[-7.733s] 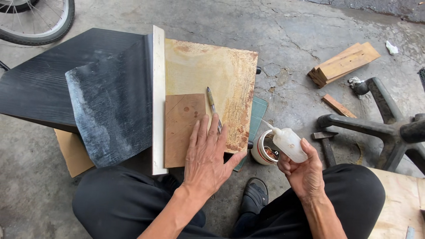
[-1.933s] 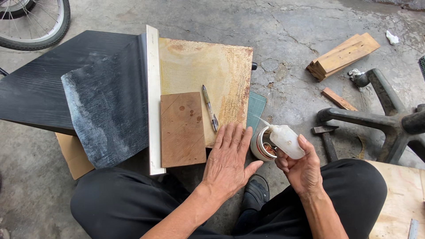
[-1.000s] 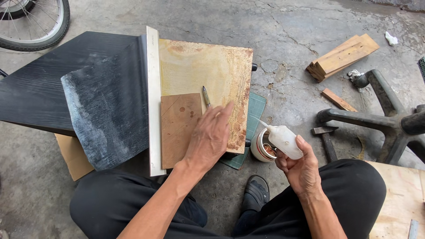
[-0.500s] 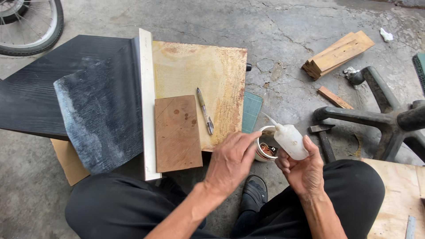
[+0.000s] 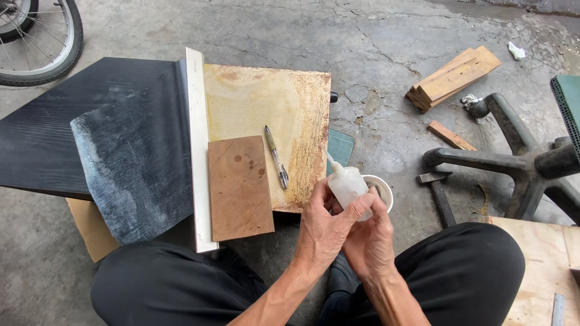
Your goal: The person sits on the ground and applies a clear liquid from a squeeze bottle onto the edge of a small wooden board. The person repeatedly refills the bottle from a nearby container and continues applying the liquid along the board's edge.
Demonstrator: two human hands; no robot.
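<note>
Left hand (image 5: 323, 232): fingers curled around the small translucent white plastic squeeze bottle (image 5: 347, 186), thumb over its side.
Right hand (image 5: 370, 241): grasps the same bottle from below, touching the left hand.
Bottle: nozzle tilted up-left, just off the near right corner of the stained pale wooden board (image 5: 266, 115), in front of a round white container (image 5: 382, 192).
Board: carries a small reddish-brown wooden rectangle (image 5: 240, 187) and a pen (image 5: 277, 157) beside it.
Floor: hammer (image 5: 438, 194) right of the container.

Clearly a rough, informal workshop: stained concrete floor (image 5: 386, 36) strewn with wood offcuts (image 5: 453, 75), a hammer (image 5: 440, 196), a bicycle wheel (image 5: 42, 42) and board pieces.
</note>
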